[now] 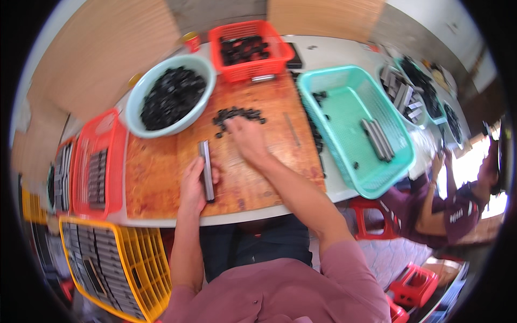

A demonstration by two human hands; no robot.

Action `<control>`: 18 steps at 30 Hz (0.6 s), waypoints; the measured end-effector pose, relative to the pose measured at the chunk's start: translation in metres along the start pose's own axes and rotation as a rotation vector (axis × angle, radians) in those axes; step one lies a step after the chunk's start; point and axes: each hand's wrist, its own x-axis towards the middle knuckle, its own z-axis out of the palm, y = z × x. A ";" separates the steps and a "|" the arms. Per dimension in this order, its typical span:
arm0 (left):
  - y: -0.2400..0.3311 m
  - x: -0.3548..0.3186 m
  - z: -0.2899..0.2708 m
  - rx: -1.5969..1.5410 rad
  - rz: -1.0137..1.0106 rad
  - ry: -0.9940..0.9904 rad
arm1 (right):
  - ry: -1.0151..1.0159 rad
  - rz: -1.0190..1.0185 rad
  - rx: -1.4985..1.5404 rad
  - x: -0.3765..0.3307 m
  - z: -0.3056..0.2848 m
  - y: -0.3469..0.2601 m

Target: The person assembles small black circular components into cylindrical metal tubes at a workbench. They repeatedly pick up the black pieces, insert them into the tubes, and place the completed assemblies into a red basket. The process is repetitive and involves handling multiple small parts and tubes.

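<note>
Wooden board (253, 177) is orange-brown w/ darker stains; at its far edge a pale green bowl (204, 67) of black bits and a red mesh basket (253, 67). Teal basket (350, 107) at right edge, red basket (116, 161) at left. Grey metal bar (206, 168); pink sleeves (350, 269).

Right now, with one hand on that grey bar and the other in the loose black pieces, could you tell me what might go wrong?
The left hand holds the grey bar upright on the wooden board; it could tip over. The right hand reaches into the small pile of black pieces, which could scatter toward the board's edge and the turquoise basket.
</note>
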 end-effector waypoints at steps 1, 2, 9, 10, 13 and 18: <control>-0.002 0.000 -0.001 -0.083 -0.043 0.035 | 0.002 0.041 0.003 0.000 0.001 0.000; -0.001 0.001 0.001 -0.152 -0.091 0.044 | -0.026 0.062 -0.052 0.000 -0.005 -0.004; 0.001 -0.003 -0.010 -0.135 -0.133 0.032 | -0.094 0.003 -0.127 0.000 0.003 0.000; 0.003 -0.004 -0.007 -0.060 -0.120 0.079 | -0.139 0.031 -0.167 -0.001 -0.001 -0.006; 0.001 0.002 -0.011 -0.006 -0.215 -0.058 | -0.132 0.066 -0.180 -0.004 -0.007 -0.007; -0.001 -0.002 -0.008 -0.041 -0.081 -0.084 | -0.183 0.009 -0.204 -0.001 -0.001 -0.009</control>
